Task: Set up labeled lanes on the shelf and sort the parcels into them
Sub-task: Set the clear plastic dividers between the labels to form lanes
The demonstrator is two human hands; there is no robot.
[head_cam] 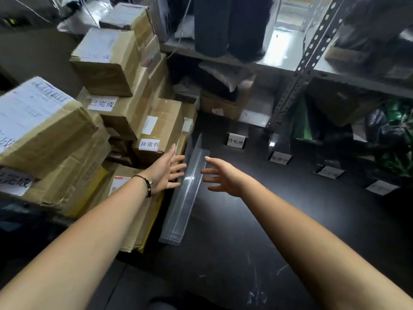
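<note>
Clear, long plastic divider [185, 193] on edge on the dark tabletop [257, 231], between left hand [165, 173] and right hand [225, 177]. Both with fingers spread, holding nothing. Left of left hand, stacked taped parcels [125, 117], white-labelled; beyond right hand, small label stands [236, 139].

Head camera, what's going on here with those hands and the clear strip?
A person's left hand and right hand, both open, are stretched out on either side of a clear divider lying on the dark shelf. Neither grips it. Labeled boxes are stacked to the left. Four label cards sit along the shelf to the right.
</note>
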